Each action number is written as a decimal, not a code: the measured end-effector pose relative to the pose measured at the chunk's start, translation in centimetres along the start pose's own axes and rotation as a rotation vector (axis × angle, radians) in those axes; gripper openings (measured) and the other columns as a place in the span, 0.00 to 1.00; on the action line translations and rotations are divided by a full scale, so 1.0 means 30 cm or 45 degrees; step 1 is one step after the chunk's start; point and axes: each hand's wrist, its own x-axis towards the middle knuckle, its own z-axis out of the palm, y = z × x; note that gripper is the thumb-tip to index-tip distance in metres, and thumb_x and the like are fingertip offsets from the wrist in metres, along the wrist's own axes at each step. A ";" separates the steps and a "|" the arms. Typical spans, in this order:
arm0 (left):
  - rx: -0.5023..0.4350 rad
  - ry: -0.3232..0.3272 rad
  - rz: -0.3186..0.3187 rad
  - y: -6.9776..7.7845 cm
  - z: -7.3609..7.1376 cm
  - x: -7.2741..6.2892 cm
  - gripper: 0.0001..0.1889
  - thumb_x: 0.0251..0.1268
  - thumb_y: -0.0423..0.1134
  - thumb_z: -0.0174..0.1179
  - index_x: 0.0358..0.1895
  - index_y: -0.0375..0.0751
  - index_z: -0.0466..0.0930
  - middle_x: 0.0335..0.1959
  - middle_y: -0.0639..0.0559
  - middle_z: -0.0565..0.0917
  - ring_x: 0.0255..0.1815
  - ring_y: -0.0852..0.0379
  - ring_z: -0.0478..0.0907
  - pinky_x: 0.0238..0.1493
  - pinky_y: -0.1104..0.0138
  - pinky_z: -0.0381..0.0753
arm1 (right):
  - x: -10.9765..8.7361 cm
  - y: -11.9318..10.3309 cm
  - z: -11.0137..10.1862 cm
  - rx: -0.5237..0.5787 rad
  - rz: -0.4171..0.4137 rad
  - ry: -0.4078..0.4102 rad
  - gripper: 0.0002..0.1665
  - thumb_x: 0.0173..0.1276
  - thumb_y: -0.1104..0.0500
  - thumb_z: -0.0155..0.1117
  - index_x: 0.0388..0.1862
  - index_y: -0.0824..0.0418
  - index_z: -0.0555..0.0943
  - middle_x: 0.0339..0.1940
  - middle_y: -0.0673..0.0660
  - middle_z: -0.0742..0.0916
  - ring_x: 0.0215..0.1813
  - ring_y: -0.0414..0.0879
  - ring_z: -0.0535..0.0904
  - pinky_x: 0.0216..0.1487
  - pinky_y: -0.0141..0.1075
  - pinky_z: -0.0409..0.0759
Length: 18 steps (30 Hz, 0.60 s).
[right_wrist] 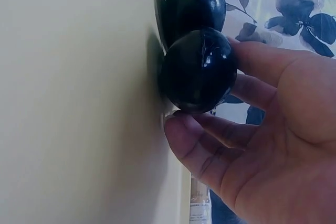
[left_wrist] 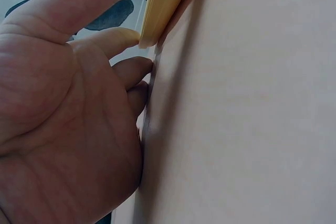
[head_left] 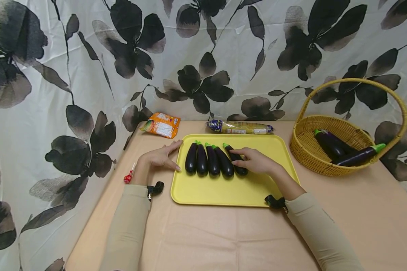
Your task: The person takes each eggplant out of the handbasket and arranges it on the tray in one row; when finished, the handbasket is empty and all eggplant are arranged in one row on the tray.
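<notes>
Several dark purple eggplants with green stems lie side by side in a row on a yellow tray. At the right end of the row, my right hand grips the last eggplant, thumb on one side and fingers on the other; it leans against or very near its neighbour. My left hand rests at the tray's left edge, thumb and fingers extended and spread. In the left wrist view, the palm of the left hand stands beside the tray's rim, with nothing gripped.
A wicker basket with a tall handle stands at the right, with a few eggplants inside. Behind the tray lie an orange packet and a yellow-and-blue packaged roll. A red lollipop lies beside my left wrist.
</notes>
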 end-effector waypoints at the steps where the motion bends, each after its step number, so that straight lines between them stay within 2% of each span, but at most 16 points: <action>1: 0.000 0.000 0.000 0.000 0.000 0.000 0.69 0.43 0.60 0.83 0.87 0.61 0.44 0.88 0.57 0.41 0.85 0.31 0.23 0.81 0.34 0.25 | -0.001 -0.001 0.000 0.000 -0.001 -0.004 0.36 0.79 0.45 0.61 0.81 0.55 0.68 0.68 0.63 0.79 0.55 0.53 0.73 0.52 0.46 0.71; 8: -0.003 -0.001 -0.001 -0.001 -0.001 0.000 0.69 0.43 0.59 0.83 0.86 0.61 0.43 0.88 0.57 0.41 0.85 0.31 0.23 0.81 0.34 0.25 | -0.002 -0.007 0.002 0.025 -0.031 -0.009 0.36 0.79 0.47 0.62 0.80 0.58 0.69 0.74 0.64 0.77 0.62 0.54 0.74 0.58 0.48 0.72; 11: -0.008 -0.004 0.003 0.000 -0.002 -0.001 0.69 0.44 0.59 0.83 0.87 0.60 0.43 0.88 0.57 0.40 0.85 0.31 0.22 0.81 0.35 0.24 | -0.001 -0.012 0.002 0.024 -0.027 -0.014 0.36 0.79 0.47 0.63 0.80 0.58 0.69 0.73 0.61 0.78 0.57 0.51 0.75 0.55 0.45 0.72; 15: -0.004 -0.005 0.003 -0.002 -0.002 -0.001 0.69 0.44 0.59 0.83 0.87 0.61 0.43 0.88 0.57 0.40 0.85 0.31 0.22 0.81 0.35 0.24 | -0.007 -0.020 -0.007 0.026 -0.018 -0.017 0.37 0.78 0.45 0.63 0.80 0.57 0.69 0.64 0.62 0.81 0.47 0.49 0.76 0.47 0.42 0.74; 18: -0.004 -0.004 -0.001 -0.004 -0.002 0.000 0.69 0.43 0.60 0.83 0.86 0.62 0.43 0.88 0.57 0.40 0.85 0.31 0.23 0.81 0.34 0.24 | -0.023 -0.029 -0.025 0.029 -0.031 0.006 0.38 0.78 0.45 0.63 0.80 0.57 0.68 0.65 0.65 0.80 0.49 0.51 0.79 0.48 0.43 0.77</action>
